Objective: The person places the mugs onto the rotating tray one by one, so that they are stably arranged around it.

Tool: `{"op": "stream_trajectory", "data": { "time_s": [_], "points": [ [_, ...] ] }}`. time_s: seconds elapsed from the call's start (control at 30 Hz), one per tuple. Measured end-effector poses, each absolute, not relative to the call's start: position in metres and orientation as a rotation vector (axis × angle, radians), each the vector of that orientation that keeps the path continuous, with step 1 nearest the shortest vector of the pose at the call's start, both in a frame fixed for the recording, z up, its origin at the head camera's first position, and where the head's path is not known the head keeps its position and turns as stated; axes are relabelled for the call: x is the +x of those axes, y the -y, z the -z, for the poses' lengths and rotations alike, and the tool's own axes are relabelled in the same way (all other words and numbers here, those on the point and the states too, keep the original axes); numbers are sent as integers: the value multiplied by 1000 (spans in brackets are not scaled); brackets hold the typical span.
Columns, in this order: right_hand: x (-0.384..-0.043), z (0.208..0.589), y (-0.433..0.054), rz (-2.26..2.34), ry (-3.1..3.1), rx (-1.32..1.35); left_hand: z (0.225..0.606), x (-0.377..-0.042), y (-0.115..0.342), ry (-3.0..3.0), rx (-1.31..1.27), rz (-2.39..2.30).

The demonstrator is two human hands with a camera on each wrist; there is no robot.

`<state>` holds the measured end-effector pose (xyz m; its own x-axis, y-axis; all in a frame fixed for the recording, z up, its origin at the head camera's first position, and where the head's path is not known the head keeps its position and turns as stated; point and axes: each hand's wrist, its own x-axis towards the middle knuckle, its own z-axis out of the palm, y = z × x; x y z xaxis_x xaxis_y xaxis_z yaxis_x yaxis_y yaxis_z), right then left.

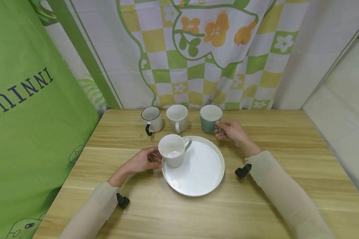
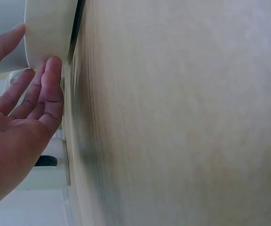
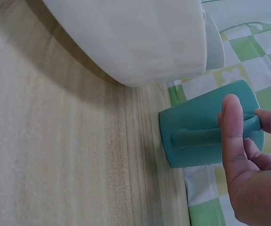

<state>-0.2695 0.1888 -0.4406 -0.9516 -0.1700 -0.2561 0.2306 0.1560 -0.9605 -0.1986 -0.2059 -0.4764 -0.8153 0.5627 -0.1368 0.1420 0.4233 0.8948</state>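
A white mug (image 1: pixel 174 156) stands near the left edge of a round white tray (image 1: pixel 222 162), its handle pointing right. Beside that mug, my left hand (image 1: pixel 142 160) has its loosely bent fingers against the tray's side; the left wrist view shows the fingertips (image 2: pixel 54 61) at the tray wall (image 2: pixel 51 33). My right hand (image 1: pixel 233 132) pinches the handle of a teal mug (image 1: pixel 208 124) behind the tray. In the right wrist view, fingers lie on both sides of the teal handle (image 3: pixel 196 137), and the mug's base appears to be on the table.
Left of the teal mug are a white mug (image 1: pixel 177 118) and a white mug with a black rim and handle (image 1: pixel 155 121), in a row along the back of the wooden table (image 1: pixel 275 132). A patterned curtain (image 1: pixel 194 76) hangs behind, and a green cloth (image 1: pixel 33 132) hangs at the left.
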Motion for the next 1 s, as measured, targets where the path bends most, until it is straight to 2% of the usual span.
{"op": "stream_trajectory", "data": {
  "time_s": [1.0],
  "points": [
    [-268, 446, -190, 1878, -2203, 20, 477, -200, 207, -2271, 602, -1351]
  ]
}}
